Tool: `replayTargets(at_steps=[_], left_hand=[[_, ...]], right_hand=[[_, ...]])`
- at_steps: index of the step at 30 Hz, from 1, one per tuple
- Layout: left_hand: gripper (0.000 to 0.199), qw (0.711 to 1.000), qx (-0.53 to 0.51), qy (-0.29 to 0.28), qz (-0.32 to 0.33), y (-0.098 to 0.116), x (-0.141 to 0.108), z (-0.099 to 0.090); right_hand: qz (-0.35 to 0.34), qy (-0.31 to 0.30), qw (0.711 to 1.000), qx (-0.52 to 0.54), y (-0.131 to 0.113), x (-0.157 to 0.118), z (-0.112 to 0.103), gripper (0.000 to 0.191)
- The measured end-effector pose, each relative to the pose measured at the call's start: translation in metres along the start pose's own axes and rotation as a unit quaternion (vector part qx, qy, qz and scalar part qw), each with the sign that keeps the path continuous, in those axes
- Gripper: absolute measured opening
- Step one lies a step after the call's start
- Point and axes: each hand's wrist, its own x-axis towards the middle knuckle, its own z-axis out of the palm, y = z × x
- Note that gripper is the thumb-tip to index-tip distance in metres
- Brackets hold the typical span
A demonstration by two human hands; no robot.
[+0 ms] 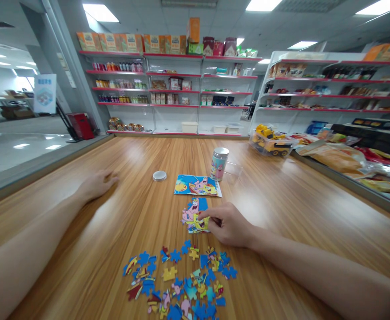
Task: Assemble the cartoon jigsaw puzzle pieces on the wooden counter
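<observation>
My right hand (231, 226) is over a partly joined jigsaw puzzle (191, 215) with pink and yellow cartoon figures on blue. Its index finger is stretched out onto the yellow part, with the thumb apart at the right edge; the other fingers are curled, and nothing shows between them. Loose puzzle pieces (176, 255) are scattered nearer to me, mostly blue, yellow and red. Beyond the joined part lies a picture card (195, 185) with similar figures. Off to the left, my left hand (97, 184) rests on the table, loosely open and holding nothing.
A cartoon-printed can (219, 163) stands upright by the card's far right corner, near a clear plastic piece (234, 169). A round lid (159, 176) lies left of the card. Farther right are a clear bin of yellow toy trucks (271, 141) and packaged goods (341, 160).
</observation>
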Motion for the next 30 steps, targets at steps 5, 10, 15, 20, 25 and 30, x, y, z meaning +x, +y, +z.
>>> replayTargets(at_steps=[5, 10, 15, 20, 25, 30], left_hand=[[0.044, 0.999, -0.005, 0.016, 0.041, 0.033, -0.002, 0.007], [0.037, 0.967, -0.017, 0.182, 0.177, 0.115, -0.030, 0.013], [0.040, 0.835, -0.110, -0.068, 0.535, 0.198, -0.067, 0.018], [0.054, 0.791, -0.153, -0.234, 0.545, 0.208, -0.072, 0.008], [0.051, 0.788, -0.183, -0.252, 0.531, 0.197, -0.063, 0.007], [0.052, 0.790, -0.176, -0.257, 0.528, 0.199, -0.064, 0.008]], right_hand=[[-0.003, -0.001, 1.000, 0.001, -0.002, 0.002, -0.002, 0.032], [-0.017, 0.007, 1.000, 0.003, -0.003, 0.004, -0.003, 0.028], [-0.012, -0.033, 0.999, -0.042, -0.004, 0.004, -0.003, 0.026], [-0.003, -0.056, 0.997, -0.051, -0.004, 0.006, -0.003, 0.026], [-0.008, -0.050, 0.998, -0.040, -0.003, 0.006, -0.001, 0.028], [-0.026, -0.033, 0.999, -0.018, -0.005, 0.004, -0.003, 0.026]])
